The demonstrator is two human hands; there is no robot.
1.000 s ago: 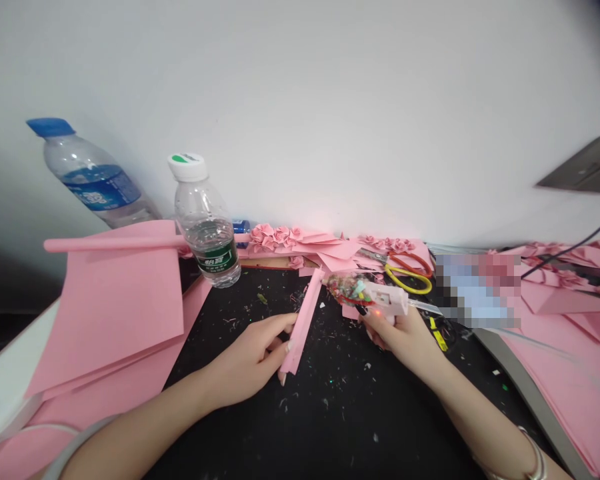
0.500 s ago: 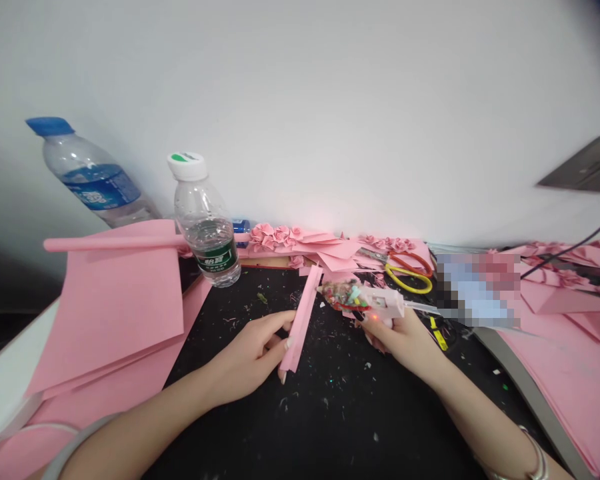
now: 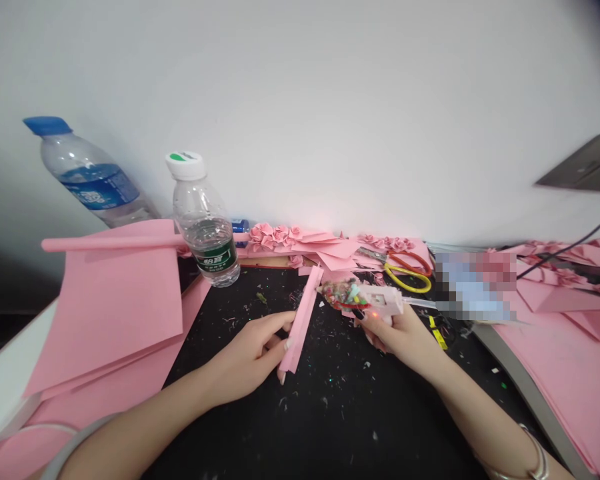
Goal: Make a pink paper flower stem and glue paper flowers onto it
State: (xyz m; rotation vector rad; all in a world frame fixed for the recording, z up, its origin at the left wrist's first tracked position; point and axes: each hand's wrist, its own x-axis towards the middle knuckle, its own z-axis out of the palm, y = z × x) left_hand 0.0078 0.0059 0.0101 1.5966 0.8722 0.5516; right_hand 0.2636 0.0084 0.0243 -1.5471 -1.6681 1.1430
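My left hand [image 3: 260, 350] is closed on a long, narrow folded strip of pink paper [image 3: 303, 320], tilted with its far end away from me. In my right hand [image 3: 387, 333] is a pale pink hot glue gun [image 3: 383, 300], gripped by its handle. Its nozzle end is crusted with multicoloured glue residue, and a red light glows on its body. The nozzle tip points left and lies at or very near the strip's upper right edge; whether they touch I cannot tell. A clear glue stick [image 3: 420, 303] sticks out of the gun's back.
A water bottle [image 3: 213, 250] stands left of centre, a blue-capped bottle [image 3: 95, 180] behind it. Pink paper roses [image 3: 275, 235] and scissors [image 3: 407, 277] lie along the wall. Pink paper sheets [image 3: 125, 300] are stacked left, more paper [image 3: 565, 360] right. Scraps litter the black tabletop [image 3: 340, 420].
Almost nothing differs. Both hands keep their holds on the paper strip and the glue gun, and the whole view has shifted very slightly.
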